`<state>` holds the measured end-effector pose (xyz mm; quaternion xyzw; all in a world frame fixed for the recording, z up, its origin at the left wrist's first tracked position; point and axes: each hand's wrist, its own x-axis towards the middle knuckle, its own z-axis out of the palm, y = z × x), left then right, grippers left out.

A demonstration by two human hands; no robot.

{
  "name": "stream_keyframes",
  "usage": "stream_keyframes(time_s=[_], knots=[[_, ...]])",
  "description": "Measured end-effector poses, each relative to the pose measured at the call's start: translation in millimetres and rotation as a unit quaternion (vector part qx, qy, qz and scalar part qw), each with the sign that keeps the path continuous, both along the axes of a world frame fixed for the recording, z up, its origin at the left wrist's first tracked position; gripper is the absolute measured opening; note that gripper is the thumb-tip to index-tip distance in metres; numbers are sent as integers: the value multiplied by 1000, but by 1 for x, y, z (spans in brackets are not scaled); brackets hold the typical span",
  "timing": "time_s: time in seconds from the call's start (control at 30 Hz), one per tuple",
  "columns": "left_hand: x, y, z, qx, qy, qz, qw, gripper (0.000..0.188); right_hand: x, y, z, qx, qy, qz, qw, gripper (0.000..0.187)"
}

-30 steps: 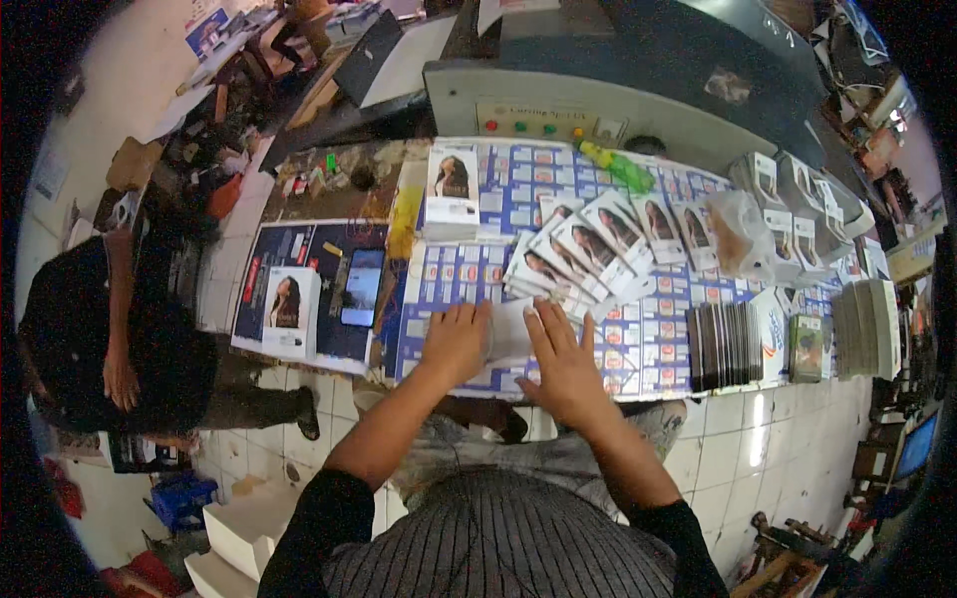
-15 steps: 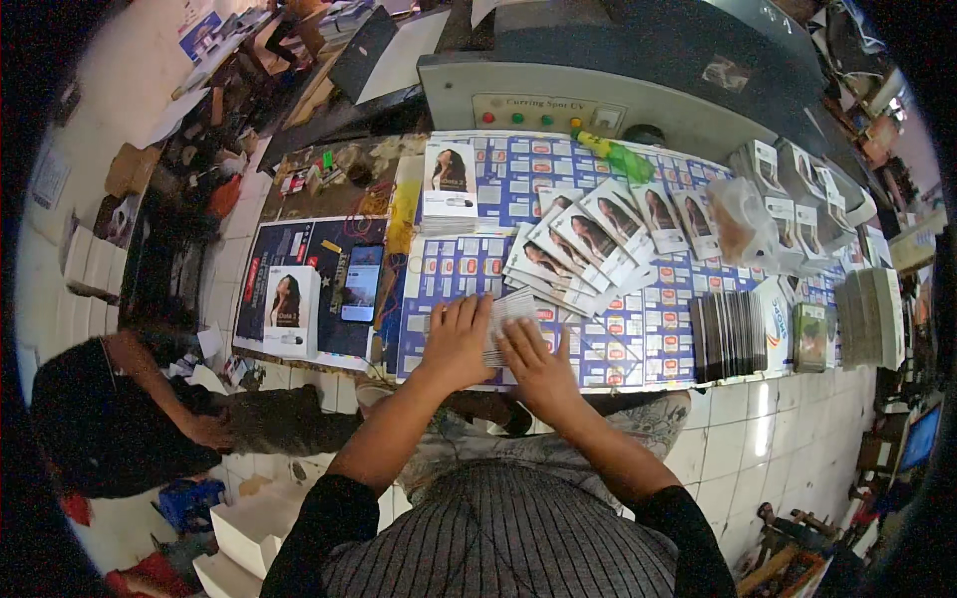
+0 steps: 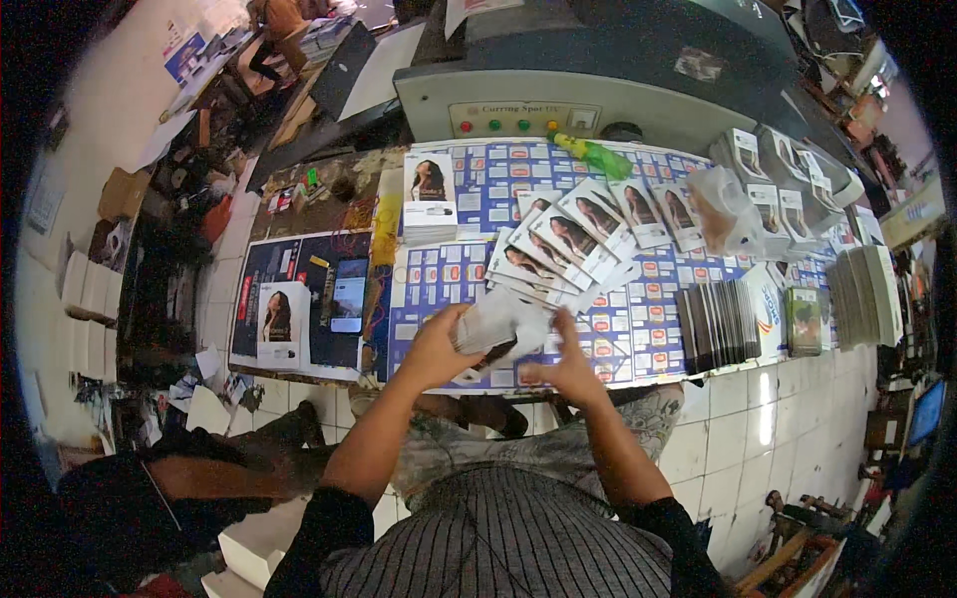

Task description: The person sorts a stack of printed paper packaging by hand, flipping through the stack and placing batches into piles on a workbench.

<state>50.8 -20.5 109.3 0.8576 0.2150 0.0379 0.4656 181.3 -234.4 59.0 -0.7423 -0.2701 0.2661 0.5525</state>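
My left hand (image 3: 435,349) grips a small stack of printed cards (image 3: 488,324), smeared by motion. The stack is tilted up above the table's near edge, and a dark patch of print shows at its lower side. Just to the right, my right hand (image 3: 572,367) is open with its fingers apart, close to the stack. Beyond both hands lies a fan of white printed booklets (image 3: 563,239), each with a portrait on it. Further left and back stands a neat pile of the same booklets (image 3: 431,189).
Blue printed sheets (image 3: 618,344) cover the table. A phone (image 3: 347,296) and a thick booklet pile (image 3: 284,324) lie left. At right are a row of dark-edged booklets (image 3: 720,324), a plastic bag (image 3: 723,211) and a green bottle (image 3: 603,157). A co-worker's arm (image 3: 199,478) shows lower left.
The stack has come up off the table in my left hand and tilted. My right hand has drawn away from it to the right, fingers spreading. The view has shifted slightly.
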Motion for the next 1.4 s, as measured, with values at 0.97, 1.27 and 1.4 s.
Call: stream_keyframes(time_s=[0.97,1.27,1.4], knots=[[-2,-50,-85,-334,-200,61,919,95,-23,31,-33,48,226,35,972,92],[-22,-43,-147,-99,-164,-26,981,108,-33,17,-64,72,226,55,970,49],[-20,-44,-105,-148,-220,-3,964,111,-31,12,-61,109,189,75,973,45]])
